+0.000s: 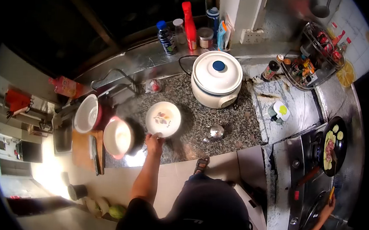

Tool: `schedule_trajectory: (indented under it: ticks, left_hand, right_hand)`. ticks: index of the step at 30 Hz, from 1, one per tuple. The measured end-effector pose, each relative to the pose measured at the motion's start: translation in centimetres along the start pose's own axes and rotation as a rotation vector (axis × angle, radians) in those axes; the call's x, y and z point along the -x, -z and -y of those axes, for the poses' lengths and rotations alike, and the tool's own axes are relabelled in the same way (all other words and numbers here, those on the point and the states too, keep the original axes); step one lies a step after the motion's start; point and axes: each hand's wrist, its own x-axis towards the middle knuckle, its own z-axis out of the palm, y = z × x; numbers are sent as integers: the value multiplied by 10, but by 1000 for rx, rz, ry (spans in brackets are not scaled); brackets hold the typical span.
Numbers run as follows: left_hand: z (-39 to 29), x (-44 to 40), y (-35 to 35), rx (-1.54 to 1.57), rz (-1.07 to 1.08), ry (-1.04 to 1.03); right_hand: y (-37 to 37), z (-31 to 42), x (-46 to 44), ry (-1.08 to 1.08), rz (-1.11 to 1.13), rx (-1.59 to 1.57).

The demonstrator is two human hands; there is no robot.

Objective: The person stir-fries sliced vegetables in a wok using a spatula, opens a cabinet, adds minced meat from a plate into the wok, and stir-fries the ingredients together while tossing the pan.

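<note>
My left hand (pixel 154 144) grips the near rim of a white plate (pixel 171 110) with a leaf pattern at its middle. The plate is over the granite counter; whether it rests there or is lifted, I cannot tell. At the far right, my right hand (pixel 327 208) is closed on a yellow-handled cooking utensil (pixel 332 193). Its thin shaft reaches up toward a black frying pan (pixel 342 126) on the stove. Inside the pan lie pinkish meat (pixel 330 147) and pale green slices (pixel 340 135). The pan's brown handle (pixel 309 176) points toward me.
A white lidded electric pot (pixel 213 98) stands at the back of the counter (pixel 243 132). Left of the plate are a bowl (pixel 118 137), a basin with a strainer (pixel 87 113), and a knife (pixel 93 151) on a cutting board (pixel 79 146). A seasoning rack (pixel 296 82) stands behind the stove.
</note>
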Motion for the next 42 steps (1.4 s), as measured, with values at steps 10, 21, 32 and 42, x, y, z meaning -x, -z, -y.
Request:
schedule_trajectory:
  ticks: [10,21,32,42]
  left_hand:
    - [47,-96,58,-1216,344,-630]
    - [31,-115,73,-1339,468,-1197]
    - [163,355,-267,-783,1259,281]
    - [248,416,-345,-980,1527,873]
  right_hand:
    - [-2,121,59,-141,15,17]
    - [-37,84,17,-133,-79,88]
    - [44,85,39,4,32,188]
    - [107,158,23,68,434,607]
